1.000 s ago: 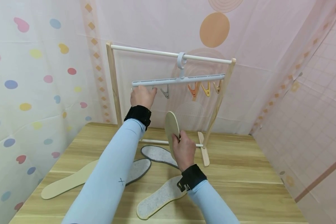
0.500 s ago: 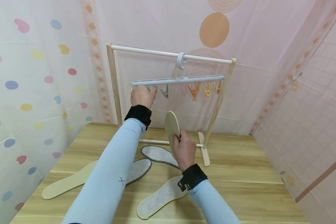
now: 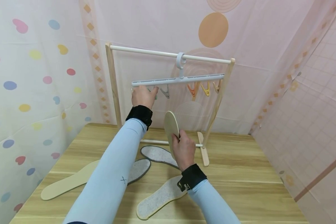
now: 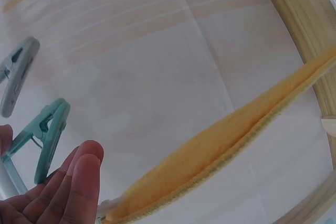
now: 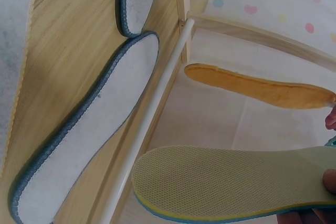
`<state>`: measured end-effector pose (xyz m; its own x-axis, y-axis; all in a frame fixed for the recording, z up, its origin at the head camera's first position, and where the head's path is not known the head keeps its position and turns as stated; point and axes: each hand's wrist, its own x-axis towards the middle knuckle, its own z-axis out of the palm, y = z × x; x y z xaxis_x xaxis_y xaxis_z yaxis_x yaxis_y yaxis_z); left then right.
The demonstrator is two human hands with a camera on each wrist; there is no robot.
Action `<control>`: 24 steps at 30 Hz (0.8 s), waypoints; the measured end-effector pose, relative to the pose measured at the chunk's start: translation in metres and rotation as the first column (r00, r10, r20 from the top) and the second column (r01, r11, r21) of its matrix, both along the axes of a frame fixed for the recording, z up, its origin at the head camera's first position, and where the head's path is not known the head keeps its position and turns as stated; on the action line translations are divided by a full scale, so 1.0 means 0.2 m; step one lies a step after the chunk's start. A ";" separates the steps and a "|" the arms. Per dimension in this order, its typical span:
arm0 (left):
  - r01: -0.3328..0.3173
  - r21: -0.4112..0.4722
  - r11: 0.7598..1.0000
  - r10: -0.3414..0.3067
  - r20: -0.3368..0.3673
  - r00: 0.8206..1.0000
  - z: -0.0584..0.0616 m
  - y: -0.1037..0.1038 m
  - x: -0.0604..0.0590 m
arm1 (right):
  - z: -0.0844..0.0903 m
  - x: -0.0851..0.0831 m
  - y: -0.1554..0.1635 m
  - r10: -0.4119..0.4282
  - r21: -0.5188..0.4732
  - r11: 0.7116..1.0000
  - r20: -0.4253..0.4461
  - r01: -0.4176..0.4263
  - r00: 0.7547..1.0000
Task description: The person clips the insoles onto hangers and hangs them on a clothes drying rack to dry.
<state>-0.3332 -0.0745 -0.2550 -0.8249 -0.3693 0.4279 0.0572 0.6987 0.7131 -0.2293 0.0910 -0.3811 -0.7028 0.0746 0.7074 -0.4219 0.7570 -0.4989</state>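
Observation:
In the head view my left hand point(image 3: 144, 96) is raised to the left end of the pale blue hanger point(image 3: 182, 79). The left wrist view has its thumb and fingers on either side of a green clothespin point(image 4: 50, 129), at its spread handle ends. Beyond the fingertips hangs an orange insole point(image 4: 210, 156), also seen in the right wrist view. My right hand point(image 3: 184, 148) grips a beige insole point(image 3: 171, 127), thumb on its face, toe end pointing up below the hanger. Its mesh surface and yellow-blue edge show in the right wrist view.
A wooden rack point(image 3: 112, 74) with a white top rod carries the hanger. Grey point(image 3: 165, 91), orange, yellow and tan clothespins hang from it. On the table point(image 3: 235, 180) lie a beige insole point(image 3: 68, 183) and grey insoles point(image 3: 159, 154). Patterned cloth surrounds the table.
More of the green clothespin shows beside my left thumb. Otherwise both hands and the beige insole stay almost where they were.

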 end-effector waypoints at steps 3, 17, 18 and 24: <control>-0.011 -0.025 1.000 0.011 0.007 1.000 0.00 0.00 0.00 | 0.00 0.00 -0.01 0.009 -0.004 1.000 0.007 -0.009 1.000; -0.016 -0.098 0.995 0.023 0.064 0.998 0.05 0.00 0.04 | 0.01 -0.02 -0.02 0.016 -0.002 1.000 -0.002 -0.016 1.000; -0.015 -0.105 0.994 0.022 0.066 0.998 0.05 0.00 0.04 | 0.02 -0.02 -0.02 0.014 -0.002 1.000 -0.001 -0.014 1.000; -0.015 -0.138 0.990 0.028 0.093 0.995 0.07 0.00 0.06 | 0.03 -0.02 -0.03 0.017 0.000 1.000 0.010 -0.017 1.000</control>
